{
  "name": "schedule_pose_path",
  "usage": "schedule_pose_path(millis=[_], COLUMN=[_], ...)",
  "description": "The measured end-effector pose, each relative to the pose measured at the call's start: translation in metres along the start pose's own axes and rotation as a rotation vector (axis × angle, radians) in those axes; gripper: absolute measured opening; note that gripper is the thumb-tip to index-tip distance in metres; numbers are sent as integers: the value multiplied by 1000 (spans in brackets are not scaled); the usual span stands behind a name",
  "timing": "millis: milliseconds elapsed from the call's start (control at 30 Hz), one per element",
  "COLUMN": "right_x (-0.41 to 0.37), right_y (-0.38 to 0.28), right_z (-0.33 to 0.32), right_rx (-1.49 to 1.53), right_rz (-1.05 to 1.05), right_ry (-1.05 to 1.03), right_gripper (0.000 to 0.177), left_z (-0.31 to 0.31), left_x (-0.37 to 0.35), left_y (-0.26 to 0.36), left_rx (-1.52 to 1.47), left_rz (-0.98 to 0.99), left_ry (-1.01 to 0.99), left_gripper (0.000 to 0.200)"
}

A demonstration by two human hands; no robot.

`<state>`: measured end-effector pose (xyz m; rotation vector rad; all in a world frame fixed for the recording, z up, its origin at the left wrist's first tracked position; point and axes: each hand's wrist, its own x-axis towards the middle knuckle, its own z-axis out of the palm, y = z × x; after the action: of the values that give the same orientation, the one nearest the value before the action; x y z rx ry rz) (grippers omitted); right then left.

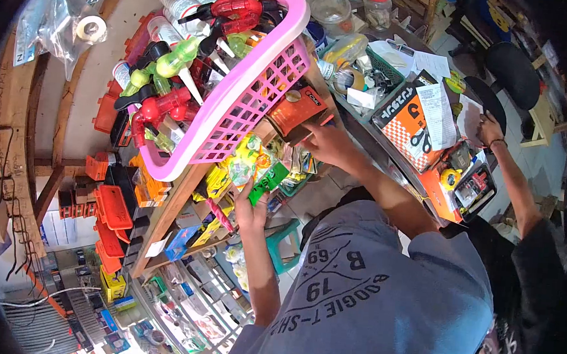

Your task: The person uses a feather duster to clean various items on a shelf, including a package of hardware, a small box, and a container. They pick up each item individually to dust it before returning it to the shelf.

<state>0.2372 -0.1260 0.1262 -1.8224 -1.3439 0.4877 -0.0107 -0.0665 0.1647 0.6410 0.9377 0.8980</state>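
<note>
My left hand (251, 209) pinches a green packet (270, 180) with light lettering, below the pink basket. Beside that packet is a clear plastic bag with yellow and orange contents (244, 161). My right hand (328, 143) has its fingers at the lower edge of an orange-red box (306, 107), closed on it; some fingertips are hidden by the box. Just above both hands stands the pink plastic basket (235, 125), filled with red and green plastic bottles with spouts (177, 58) and several white cans.
At the right, a co-worker's hand (491, 129) touches papers over a counter. An orange checkered box (403, 129), scissors (421, 141), a tape measure (450, 179) and a green crate (372, 108) lie there. Wooden shelving with orange boxes (113, 207) is at left; a teal stool (280, 248) stands below.
</note>
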Motion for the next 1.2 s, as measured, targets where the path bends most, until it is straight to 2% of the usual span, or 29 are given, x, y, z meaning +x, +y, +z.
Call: schedule_pose_path(millis=[33, 67, 133, 267, 333, 367, 400, 467, 500, 600, 667, 700, 733, 800, 833, 900, 933, 1000, 1033, 1200], right_x=[1, 3, 12, 12, 15, 16, 18, 21, 24, 38, 47, 50, 53, 58, 58, 59, 59, 56, 55, 52], right_y=[-2, 3, 10, -8, -13, -9, -8, -7, -6, 10, 14, 15, 17, 22, 21, 26, 28, 30, 29, 16], right_z=[-1, 5, 16, 1, -14, -15, -17, -22, -25, -15, -18, -20, -21, -26, -33, -36, -37, -35, -35, -40], right_rx=[97, 97, 470, 652, 1226, 1543, 1541, 2114, 2151, 2065, 2099, 2135, 2134, 2204, 2287, 2328, 2375, 2384, 2425, 2420], right_rz=[10, 12, 71, 198, 330, 310, 308, 437, 494, 491, 522, 562, 556, 616, 672, 691, 721, 656, 657, 742], right_ry=[-41, -41, -200, -67, -56, 7, 1, -42, -39, -80, -82, -78, -89, -90, -82, -57, -29, -28, -37, 21], right_gripper=[55, 55, 57, 53, 50, 37, 37, 21, 18, 19, 18, 18, 18, 16, 17, 17, 18, 18, 19, 19], left_z=[-1, -3, -3, 1, 1, 3, 7, 16, 22, 30, 46, 36, 46, 74, 82, 95, 98, 104, 100, 130], left_x=[1, 1, 1, -3, 0, 3, 7, 12, 16, 45, 61, 83, 97, 125, 136, 161, 171, 189, 200, 231], left_y=[-1, -1, 0, 3, 4, 5, 4, 4, 6, 5, 4, -6, -8, -15, -20, -32, -33, -33, -33, -11], left_rx=[-4, -3, 8, 22, 34, 31, 28, 21, 58, 92, 111, 301, 299, -1, -2, -88, -88, -312, -350, -268], left_rz=[1, 0, -23, -21, -37, -33, -51, -70, -71, -125, -106, 42, 52, -273, -265, -220, -213, -312, -266, -161], left_ry=[11, 11, 3, 1, -40, -39, -37, -32, -42, -74, -163, -369, -367, -120, -126, -326, -342, -410, -646, -737], left_gripper=[47, 47, 46, 38, 44, 44, 44, 43, 43, 41, 40, 37, 37, 28, 28, 28, 28, 41, 55, 55])
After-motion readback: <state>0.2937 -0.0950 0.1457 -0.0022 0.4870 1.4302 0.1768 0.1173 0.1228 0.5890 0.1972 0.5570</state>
